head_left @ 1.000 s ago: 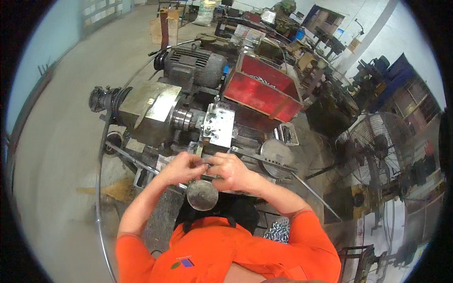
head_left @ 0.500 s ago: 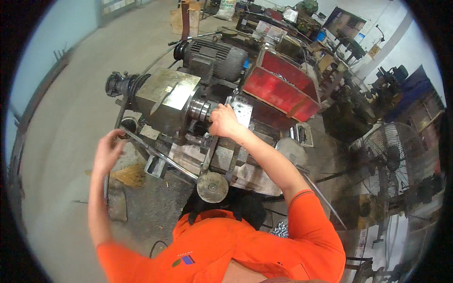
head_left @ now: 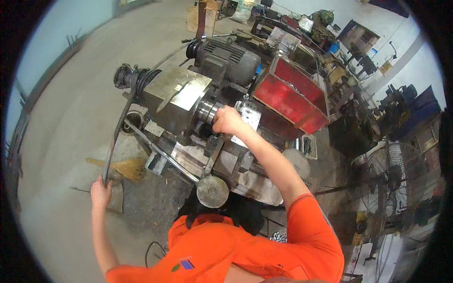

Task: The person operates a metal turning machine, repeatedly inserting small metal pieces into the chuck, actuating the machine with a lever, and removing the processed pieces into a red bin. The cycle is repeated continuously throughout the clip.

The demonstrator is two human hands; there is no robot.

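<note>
My left hand (head_left: 100,192) is wrapped round the lower end of a long dark lever (head_left: 117,137), which runs up to the left end of a small lathe-like machine. My right hand (head_left: 227,120) is closed at the front of the shiny round spindle (head_left: 206,112); whatever its fingers hold is hidden behind them. The spindle sticks out of a metal headstock box (head_left: 163,106) with a flat tool lying on top. Just right of my right hand sits a metal block with holes (head_left: 249,117). Below it a second lever with a round disc end (head_left: 212,191) points toward me.
A shiny bar (head_left: 165,158) slants across the machine's front left. Behind stand an electric motor (head_left: 226,61) and a red open box (head_left: 288,101). A broom head (head_left: 130,170) lies on the floor at left. A large fan (head_left: 389,174) stands at right.
My left hand has moved down from beside the shiny bar's upper end and closed on the dark lever. My right hand stays at the spindle. The whole view has shifted slightly.
</note>
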